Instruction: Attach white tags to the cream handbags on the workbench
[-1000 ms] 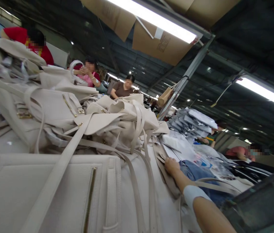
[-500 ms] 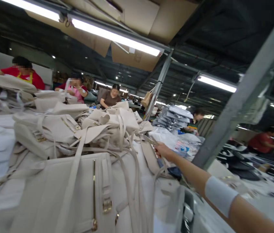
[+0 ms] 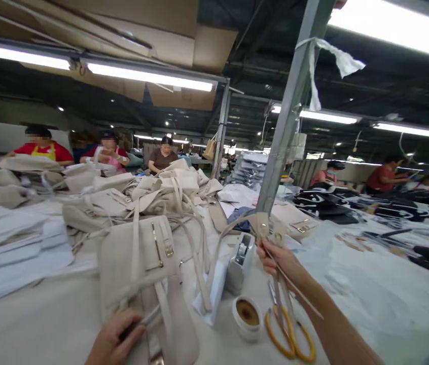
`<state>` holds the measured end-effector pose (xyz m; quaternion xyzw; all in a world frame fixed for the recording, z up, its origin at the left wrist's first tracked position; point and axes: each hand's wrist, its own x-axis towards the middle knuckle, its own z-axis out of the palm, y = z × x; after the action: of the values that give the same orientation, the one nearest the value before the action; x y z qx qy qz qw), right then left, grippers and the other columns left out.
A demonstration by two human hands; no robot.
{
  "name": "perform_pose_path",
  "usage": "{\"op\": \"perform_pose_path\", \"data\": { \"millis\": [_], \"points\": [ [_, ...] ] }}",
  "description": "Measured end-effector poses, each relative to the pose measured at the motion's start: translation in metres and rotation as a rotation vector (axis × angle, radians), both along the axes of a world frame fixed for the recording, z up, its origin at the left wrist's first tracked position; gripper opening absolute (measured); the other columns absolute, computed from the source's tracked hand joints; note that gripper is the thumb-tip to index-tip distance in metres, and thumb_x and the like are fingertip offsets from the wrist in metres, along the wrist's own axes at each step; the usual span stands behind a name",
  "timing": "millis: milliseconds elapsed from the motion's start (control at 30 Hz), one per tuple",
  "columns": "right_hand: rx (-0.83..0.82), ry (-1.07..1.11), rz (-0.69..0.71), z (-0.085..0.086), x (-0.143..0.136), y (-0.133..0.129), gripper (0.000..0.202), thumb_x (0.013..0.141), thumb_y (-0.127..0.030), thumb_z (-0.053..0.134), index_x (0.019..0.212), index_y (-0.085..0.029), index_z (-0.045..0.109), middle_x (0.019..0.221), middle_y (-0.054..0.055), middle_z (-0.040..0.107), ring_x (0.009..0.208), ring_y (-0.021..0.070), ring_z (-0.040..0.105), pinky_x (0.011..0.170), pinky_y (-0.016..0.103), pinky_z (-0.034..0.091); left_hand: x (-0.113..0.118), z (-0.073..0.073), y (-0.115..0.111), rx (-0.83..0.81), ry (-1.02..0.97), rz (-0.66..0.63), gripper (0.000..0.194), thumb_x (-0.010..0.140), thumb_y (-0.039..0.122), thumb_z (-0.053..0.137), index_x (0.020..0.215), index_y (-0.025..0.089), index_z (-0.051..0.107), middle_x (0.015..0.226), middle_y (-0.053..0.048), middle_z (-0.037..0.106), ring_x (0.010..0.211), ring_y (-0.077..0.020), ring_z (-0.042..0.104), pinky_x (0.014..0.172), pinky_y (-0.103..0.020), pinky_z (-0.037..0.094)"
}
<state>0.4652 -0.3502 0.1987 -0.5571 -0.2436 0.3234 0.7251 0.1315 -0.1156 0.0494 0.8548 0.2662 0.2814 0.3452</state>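
My right hand point(image 3: 281, 261) grips a beige strap point(image 3: 262, 226) whose wide tab ends carry metal fittings; its narrow lengths hang below the fist. At the lower left, my left hand point(image 3: 115, 334) has its fingers curled at the edge of a beige bag point(image 3: 123, 258) with a gold zip and buckle. Part of what those fingers hold is hidden. Between the hands stand a grey tape dispenser point(image 3: 240, 263) and a white tub point(image 3: 248, 318) with brown contents. Scissors with yellow handles point(image 3: 269, 332) lie under the hanging strap.
Beige bags and straps form a heap point(image 3: 180, 182) across the table. White sheets point(image 3: 20, 243) are stacked at left. A metal post point(image 3: 283, 116) rises beyond my right hand. Black pieces point(image 3: 324, 205) lie at right. Several people work behind the table.
The view has swung right and down. My right hand has come back from the heap's edge with the strap. My left hand has entered view at the bag.
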Motion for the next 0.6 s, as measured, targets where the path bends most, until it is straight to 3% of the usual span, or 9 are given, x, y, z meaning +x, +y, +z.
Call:
{"op": "perform_pose_path", "data": {
  "millis": [133, 267, 400, 533, 600],
  "points": [
    [0.081, 0.194, -0.042, -0.08, -0.054, -0.036, 0.044, 0.063, -0.054, 0.076, 0.073, -0.02, 0.05, 0.055, -0.009, 0.044, 0.034, 0.0002, 0.02, 0.03, 0.014, 0.017, -0.003, 0.018, -0.018, 0.005, 0.019, 0.011, 0.037, 0.08, 0.056, 0.054, 0.074, 0.022, 0.068, 0.078, -0.004, 0.068, 0.082, -0.0234, 0.061, 0.079, -0.033, 0.049],
    [-0.035, 0.28, 0.231, -0.131, -0.118, -0.036, 0.058, 0.055, -0.072, 0.071, 0.061, -0.02, 0.048, 0.044, -0.01, 0.039, 0.03, 0.0006, 0.021, 0.03, 0.016, 0.018, -0.002, 0.026, -0.027, 0.01, 0.017, 0.02, 0.037, 0.08, 0.054, 0.053, 0.073, 0.021, 0.066, 0.077, -0.004, 0.067, 0.08, -0.0228, 0.06, 0.077, -0.034, 0.048],
    [-0.067, 0.159, 0.354, -0.151, -0.152, -0.023, 0.059, 0.061, -0.075, 0.066, 0.066, -0.016, 0.058, 0.039, -0.006, 0.046, 0.034, 0.0036, 0.037, 0.037, 0.016, 0.026, -0.001, 0.031, -0.033, 0.022, 0.027, 0.03, 0.04, 0.08, 0.057, 0.053, 0.074, 0.02, 0.066, 0.077, -0.004, 0.067, 0.079, -0.023, 0.061, 0.078, -0.035, 0.047],
    [-0.059, 0.158, 0.125, -0.161, -0.148, -0.012, 0.073, 0.055, -0.078, 0.066, 0.093, -0.016, 0.062, 0.049, -0.005, 0.056, 0.034, 0.0074, 0.044, 0.036, 0.02, 0.033, -0.001, 0.033, -0.036, 0.032, 0.039, 0.051, 0.046, 0.078, 0.064, 0.052, 0.072, 0.02, 0.066, 0.076, -0.004, 0.067, 0.079, -0.0236, 0.061, 0.077, -0.035, 0.048],
    [-0.082, 0.172, 0.003, -0.16, -0.14, -0.006, 0.075, 0.054, -0.078, 0.066, 0.098, -0.017, 0.06, 0.057, -0.002, 0.061, 0.034, 0.0097, 0.048, 0.034, 0.022, 0.035, 0.0, 0.03, -0.034, 0.042, 0.027, 0.059, 0.05, 0.077, 0.068, 0.051, 0.071, 0.021, 0.066, 0.076, -0.004, 0.068, 0.078, -0.0236, 0.061, 0.076, -0.035, 0.049]
  ]
}}
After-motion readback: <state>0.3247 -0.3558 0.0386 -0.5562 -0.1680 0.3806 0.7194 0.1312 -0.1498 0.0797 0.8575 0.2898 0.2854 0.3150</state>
